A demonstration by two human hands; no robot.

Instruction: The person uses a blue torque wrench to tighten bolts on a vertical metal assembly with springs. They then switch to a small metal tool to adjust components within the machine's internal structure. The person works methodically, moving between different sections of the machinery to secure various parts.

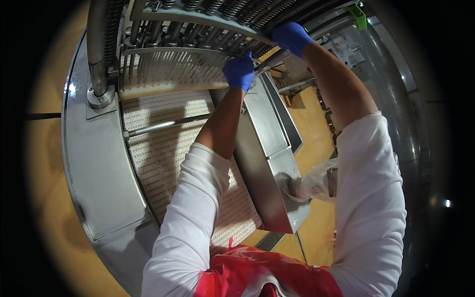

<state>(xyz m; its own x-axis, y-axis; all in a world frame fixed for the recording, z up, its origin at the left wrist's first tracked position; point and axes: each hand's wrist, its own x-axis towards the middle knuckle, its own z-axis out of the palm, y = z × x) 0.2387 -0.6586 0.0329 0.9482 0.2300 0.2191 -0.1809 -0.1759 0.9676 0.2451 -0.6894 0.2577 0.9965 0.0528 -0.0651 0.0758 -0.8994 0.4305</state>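
Note:
Both my hands wear blue gloves and reach up to a bank of needles on a steel machine. My left hand is closed at the right end of the metal needle plate; what its fingers grip is hidden. Higher and further right, my right hand is closed at the end of the upper steel frame, its fingertips out of sight. Rows of coil springs run above the frame. Below the needles, a pale strip crosses over a white patterned conveyor belt.
A steel rod spans the belt. A thick upright post stands at the left on a wide steel side panel. To the right are a steel housing, a clear plastic bag and a green clip. The floor is yellow-orange.

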